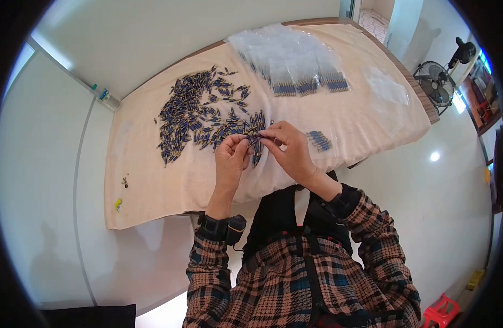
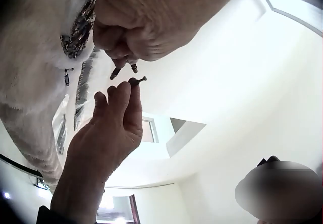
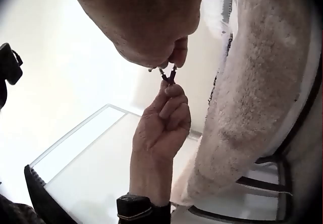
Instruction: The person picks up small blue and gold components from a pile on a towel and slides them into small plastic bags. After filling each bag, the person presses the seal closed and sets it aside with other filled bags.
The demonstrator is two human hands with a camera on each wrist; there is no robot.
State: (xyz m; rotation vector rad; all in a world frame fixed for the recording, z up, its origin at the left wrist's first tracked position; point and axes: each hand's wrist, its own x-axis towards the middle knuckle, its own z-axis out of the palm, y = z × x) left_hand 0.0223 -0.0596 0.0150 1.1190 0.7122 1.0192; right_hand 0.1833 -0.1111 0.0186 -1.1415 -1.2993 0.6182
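Slim dark-blue pieces with brass-coloured metal ends lie in a large loose pile [image 1: 183, 104] on the cloth. Over the pile's near edge, my left hand [image 1: 229, 158] pinches two of these pieces [image 3: 172, 75] between thumb and fingers; they splay apart in a V. Facing it, my right hand [image 1: 289, 150] pinches another slim piece [image 2: 137, 82] by one end, its metal tip sticking out. The fingertips of both hands nearly meet. Just right of the right hand, a small row of the same pieces [image 1: 319, 140] lies side by side.
A pale cloth [image 1: 136, 180] covers the table. Clear bags [image 1: 284, 49] with rows of pieces overlap at the back, and flat clear bags [image 1: 388, 87] lie at right. A bottle [image 1: 109, 99] stands at the left edge, near the wall. A fan [image 1: 434, 82] stands beyond the table.
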